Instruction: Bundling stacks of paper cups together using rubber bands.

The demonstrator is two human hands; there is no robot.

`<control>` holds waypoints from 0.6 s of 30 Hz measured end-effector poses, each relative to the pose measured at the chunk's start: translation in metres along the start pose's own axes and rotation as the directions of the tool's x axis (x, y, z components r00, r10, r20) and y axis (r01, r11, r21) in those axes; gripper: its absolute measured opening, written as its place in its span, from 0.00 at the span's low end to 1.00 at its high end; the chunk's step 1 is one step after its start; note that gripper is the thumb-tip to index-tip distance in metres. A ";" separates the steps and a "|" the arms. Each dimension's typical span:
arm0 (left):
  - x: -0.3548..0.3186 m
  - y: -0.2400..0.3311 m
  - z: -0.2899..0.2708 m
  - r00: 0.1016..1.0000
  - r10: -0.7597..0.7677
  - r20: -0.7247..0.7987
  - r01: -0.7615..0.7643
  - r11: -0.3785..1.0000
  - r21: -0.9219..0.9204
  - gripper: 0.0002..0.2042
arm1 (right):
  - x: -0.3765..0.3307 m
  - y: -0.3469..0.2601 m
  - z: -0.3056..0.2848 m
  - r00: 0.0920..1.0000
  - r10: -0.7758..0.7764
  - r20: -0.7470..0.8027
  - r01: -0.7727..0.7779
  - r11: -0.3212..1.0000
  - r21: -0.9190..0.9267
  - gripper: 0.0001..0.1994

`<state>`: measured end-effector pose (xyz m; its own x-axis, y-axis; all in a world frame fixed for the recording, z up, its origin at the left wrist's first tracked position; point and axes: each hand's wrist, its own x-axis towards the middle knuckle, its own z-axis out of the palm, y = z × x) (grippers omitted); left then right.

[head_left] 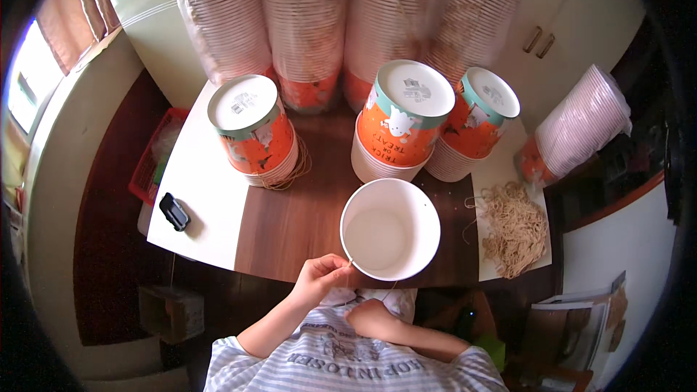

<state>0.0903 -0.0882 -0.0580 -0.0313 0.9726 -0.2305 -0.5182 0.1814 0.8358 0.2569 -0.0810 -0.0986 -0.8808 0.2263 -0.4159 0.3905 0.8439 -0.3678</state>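
Dark wooden tabletop (290,225) carries stacked orange paper cups (404,125) behind an open white paper bucket (390,229), whose rim the left hand (319,277) pinches, seemingly with a thin string, while the right hand (372,319), fisted, grips its underside.

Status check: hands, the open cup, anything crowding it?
Left hand pinching a thin string at the white paper cup rim. Right hand under the cup, grip hidden. Upside-down cup stacks close behind; string pile to the right.

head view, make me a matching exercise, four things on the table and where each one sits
Things:
1. open white paper cup
2. heap of tan strings
3. small black device
4. left hand

Places:
a. on the white sheet at the table's left
b. at the near rim of the open cup
c. on the table's right end
d. at the table's near edge, mouth up

Pairs: 1-d, 2-c, 3-a, 4-b
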 end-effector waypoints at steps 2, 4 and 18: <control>0.003 0.001 0.000 0.999 0.012 0.039 -0.013 0.999 0.037 0.04 | 0.000 0.000 0.002 0.999 -0.002 0.040 0.002 1.000 -0.012 0.06; 0.005 0.006 0.002 0.998 0.048 0.043 -0.049 0.998 0.040 0.04 | -0.002 0.000 0.009 0.997 -0.069 -0.030 0.069 0.998 -0.005 0.06; 0.027 0.011 0.007 0.999 0.044 0.004 -0.044 0.998 0.040 0.04 | 0.003 0.002 -0.009 0.984 -0.137 0.114 0.132 0.990 0.043 0.09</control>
<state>0.0895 -0.0586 -0.0521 -0.0506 0.9802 -0.1917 -0.4815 0.1442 0.8645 0.2521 -0.0744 -0.0930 -0.8894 0.0518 -0.4541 0.2817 0.8445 -0.4555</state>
